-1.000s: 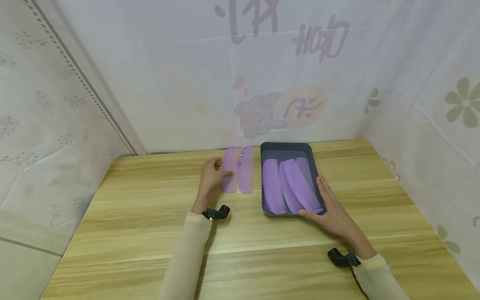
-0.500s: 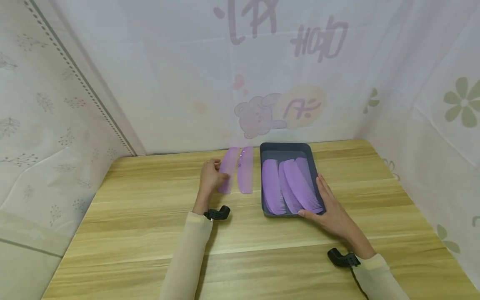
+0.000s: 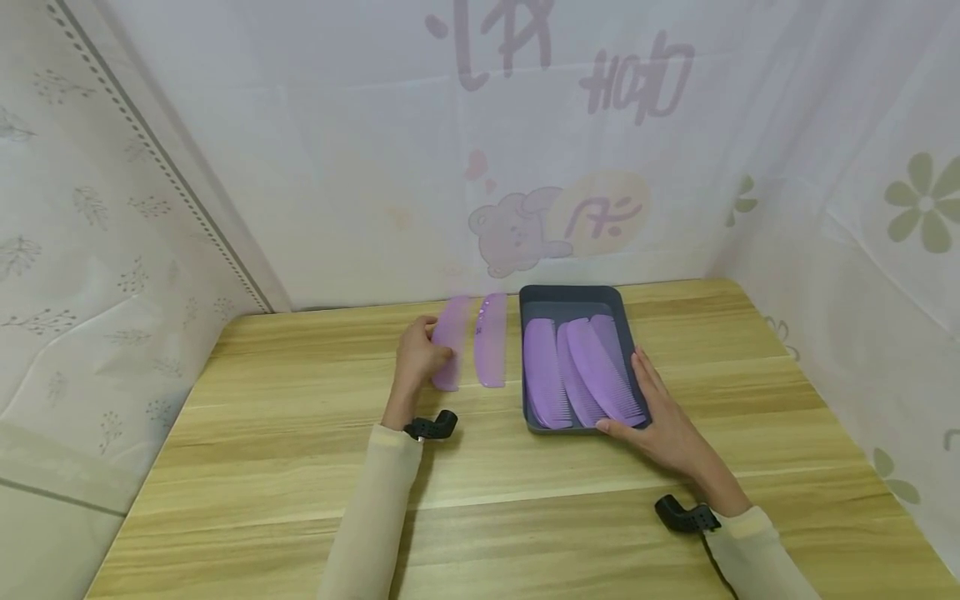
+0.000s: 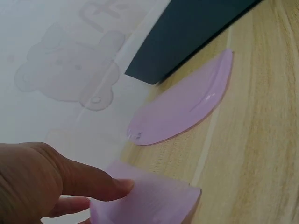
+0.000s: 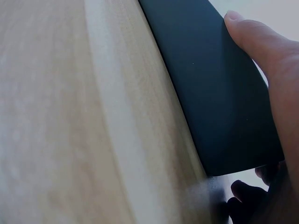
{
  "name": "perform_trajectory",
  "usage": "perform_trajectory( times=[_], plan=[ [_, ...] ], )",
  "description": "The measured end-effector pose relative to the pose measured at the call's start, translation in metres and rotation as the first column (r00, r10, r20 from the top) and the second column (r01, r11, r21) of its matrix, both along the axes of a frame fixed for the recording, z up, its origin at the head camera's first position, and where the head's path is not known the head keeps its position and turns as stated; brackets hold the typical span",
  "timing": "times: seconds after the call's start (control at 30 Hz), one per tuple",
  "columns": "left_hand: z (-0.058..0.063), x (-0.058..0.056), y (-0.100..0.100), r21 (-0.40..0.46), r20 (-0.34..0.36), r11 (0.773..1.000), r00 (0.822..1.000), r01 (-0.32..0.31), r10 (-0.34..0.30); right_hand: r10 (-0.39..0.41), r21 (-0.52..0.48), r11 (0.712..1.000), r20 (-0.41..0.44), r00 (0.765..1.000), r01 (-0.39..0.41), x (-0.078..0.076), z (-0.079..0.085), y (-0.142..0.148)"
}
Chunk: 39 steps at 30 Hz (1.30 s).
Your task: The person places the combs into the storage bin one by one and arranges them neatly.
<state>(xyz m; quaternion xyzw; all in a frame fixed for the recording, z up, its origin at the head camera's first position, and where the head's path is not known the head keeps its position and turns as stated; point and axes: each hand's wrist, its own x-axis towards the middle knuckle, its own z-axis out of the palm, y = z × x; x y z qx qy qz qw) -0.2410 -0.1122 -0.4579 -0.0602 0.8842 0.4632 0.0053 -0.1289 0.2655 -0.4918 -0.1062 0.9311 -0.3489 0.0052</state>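
Note:
My left hand (image 3: pixel 420 354) pinches a translucent purple comb (image 3: pixel 450 342), thumb on its face and the other fingers at its far side. In the left wrist view the thumb presses on the held comb (image 4: pixel 145 198), partly cut off by the frame. A second purple comb (image 3: pixel 491 342) lies on the table just right of it. Farther right is a dark grey tray (image 3: pixel 570 295) with several purple combs (image 3: pixel 547 371) overlapping inside. My right hand (image 3: pixel 667 425) holds the tray's near right corner, thumb at the near rim and fingers along the right wall.
The wooden table (image 3: pixel 510 517) ends at a pale printed cloth (image 3: pixel 360 183) behind the combs and tray. More cloth hangs at both sides. A black wrist camera (image 3: pixel 433 427) sits on the left wrist, another (image 3: pixel 684 515) on the right.
The left comb has slid and turned a little to the left with my left hand, widening the gap to the second comb. My right hand and the tray stay put.

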Motion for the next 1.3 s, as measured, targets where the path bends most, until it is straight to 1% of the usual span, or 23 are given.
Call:
perform_trajectory(
  times=[0.2,0.33,0.5,0.7,0.83,1.07,1.13,1.3],
  plan=[
    [0.003,0.001,-0.007,0.047,0.048,0.998,0.998,-0.052,0.050,-0.002,0.001,1.000,0.001,1.000,0.002,-0.001,0.001,0.001],
    [0.004,-0.001,-0.009,0.059,0.065,0.996,0.996,-0.066,0.062,-0.007,0.010,1.000,0.000,1.000,0.007,-0.001,0.000,0.002],
    [0.003,-0.003,-0.012,0.114,0.074,0.992,0.996,-0.052,0.044,-0.006,0.010,1.000,0.000,1.000,0.006,0.000,0.001,0.002],
    [0.006,-0.002,-0.012,0.202,0.082,0.978,0.996,-0.051,0.035,-0.008,0.009,1.000,-0.002,1.000,0.008,0.000,0.000,0.001],
    [0.010,-0.002,-0.013,0.286,0.079,0.957,0.996,-0.054,0.032,-0.010,0.013,1.000,-0.005,1.000,0.010,0.000,0.000,0.000],
    [0.018,-0.002,-0.007,0.392,0.071,0.919,0.997,-0.049,0.022,-0.012,0.023,1.000,-0.006,1.000,0.012,0.001,0.000,0.000],
    [0.019,-0.002,-0.005,0.427,0.079,0.903,0.997,-0.053,0.021,-0.010,0.014,1.000,-0.007,1.000,0.010,0.001,0.001,0.000],
    [0.020,-0.003,-0.001,0.478,0.105,0.876,0.994,-0.064,0.016,-0.002,0.000,1.000,-0.010,1.000,0.002,0.001,0.002,0.000]
  ],
)
